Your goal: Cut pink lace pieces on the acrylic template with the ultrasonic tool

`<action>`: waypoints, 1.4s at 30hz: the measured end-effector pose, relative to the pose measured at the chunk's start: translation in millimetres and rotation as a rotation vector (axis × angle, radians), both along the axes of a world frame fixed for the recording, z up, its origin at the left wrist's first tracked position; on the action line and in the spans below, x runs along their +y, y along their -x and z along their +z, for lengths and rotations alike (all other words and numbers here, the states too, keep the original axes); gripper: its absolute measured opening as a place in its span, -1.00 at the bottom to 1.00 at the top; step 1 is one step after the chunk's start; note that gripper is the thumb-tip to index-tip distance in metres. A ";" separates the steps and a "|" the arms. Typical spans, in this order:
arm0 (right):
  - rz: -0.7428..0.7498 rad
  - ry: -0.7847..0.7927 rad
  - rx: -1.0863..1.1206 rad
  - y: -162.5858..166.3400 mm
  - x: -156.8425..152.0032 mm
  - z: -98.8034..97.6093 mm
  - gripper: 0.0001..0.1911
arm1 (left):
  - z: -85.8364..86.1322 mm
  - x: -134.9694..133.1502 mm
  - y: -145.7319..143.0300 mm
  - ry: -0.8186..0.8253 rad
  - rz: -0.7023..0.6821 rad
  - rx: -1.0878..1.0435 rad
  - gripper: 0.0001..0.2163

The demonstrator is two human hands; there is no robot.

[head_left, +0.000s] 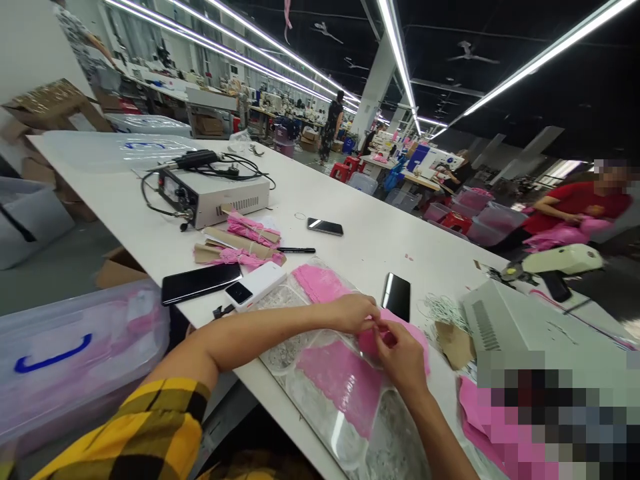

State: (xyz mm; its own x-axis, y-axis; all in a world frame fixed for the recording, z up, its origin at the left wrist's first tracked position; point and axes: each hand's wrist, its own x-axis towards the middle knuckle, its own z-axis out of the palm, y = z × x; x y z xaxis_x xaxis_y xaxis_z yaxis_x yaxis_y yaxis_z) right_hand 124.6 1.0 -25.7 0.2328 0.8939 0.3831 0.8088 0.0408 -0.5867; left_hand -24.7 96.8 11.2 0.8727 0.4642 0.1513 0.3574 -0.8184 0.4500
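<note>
My left hand point(353, 313) comes in from the left with its fingertips pinched together. My right hand point(404, 357) meets it, thumb and forefinger also closed. Between and beneath the fingertips is a piece of pink fabric point(369, 343); its exact grip point is partly hidden by the fingers. Both hands are over a clear plastic template board point(393, 440) with rounded outlines and a grey, marbled look. A pink lace-edged piece point(345, 377) lies on the board nearer to me, and another pink piece point(320, 283) lies at its far end.
Phones point(325, 227) point(397, 295) point(200, 283), a white power bank point(257, 285) and pink lace bundles point(240, 257) lie around the board. A control box point(233, 200) stands behind. At right are pale threads point(445, 312) and a large machine housing point(520, 327). A person in red point(585, 200) handles pink fabric.
</note>
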 end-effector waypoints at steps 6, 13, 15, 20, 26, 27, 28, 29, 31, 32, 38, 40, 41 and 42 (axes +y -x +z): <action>-0.131 -0.049 0.067 -9.2 11.5 11.1 -0.59 | -8.0 -19.2 -9.8 0.025 0.182 0.054 -0.84; -0.294 -0.119 0.162 -22.3 5.1 37.6 -0.68 | -4.2 -45.9 -43.5 -0.022 0.285 0.102 -0.54; -0.333 -0.143 0.213 -27.1 1.5 42.8 -0.66 | -2.4 -50.1 -56.1 -0.031 0.301 0.095 -0.57; -0.411 -0.216 0.358 -50.5 -14.9 54.9 -0.60 | -1.5 -53.4 -84.5 -0.069 0.299 0.059 -0.76; -0.564 -0.279 0.439 -78.5 -63.1 55.8 -0.62 | -9.3 -63.1 -96.1 -0.162 0.144 0.021 -0.84; -0.590 -0.276 0.447 -81.2 -72.4 52.2 -0.63 | -11.8 -67.1 -95.6 -0.178 0.111 0.017 -0.84; -0.617 -0.268 0.453 -83.4 -81.1 47.9 -0.63 | -14.5 -71.7 -95.2 -0.195 0.081 0.016 -0.83; -0.643 -0.258 0.453 -85.3 -88.7 43.2 -0.64 | -17.3 -76.5 -95.5 -0.211 0.057 0.018 -0.77; -0.690 -0.238 0.446 -88.2 -99.9 34.6 -0.65 | -22.7 -86.0 -98.8 -0.245 0.025 0.026 -0.60; -0.708 -0.231 0.441 -89.3 -103.5 31.3 -0.65 | -25.2 -90.1 -102.0 -0.261 0.016 0.031 -0.53; -0.724 -0.215 0.423 -95.0 -110.5 26.7 -0.61 | -36.4 -99.5 -124.8 -0.340 -0.018 0.062 -0.60; -0.718 -0.208 0.401 -95.9 -114.6 27.0 -0.59 | -40.0 -98.5 -127.4 -0.366 -0.050 0.066 -0.71; -0.719 -0.202 0.385 -95.8 -117.8 26.8 -0.59 | -41.8 -97.8 -127.4 -0.380 -0.070 0.069 -0.78; -0.721 -0.195 0.368 -95.2 -121.8 26.5 -0.59 | -43.6 -97.0 -126.7 -0.393 -0.092 0.071 -0.83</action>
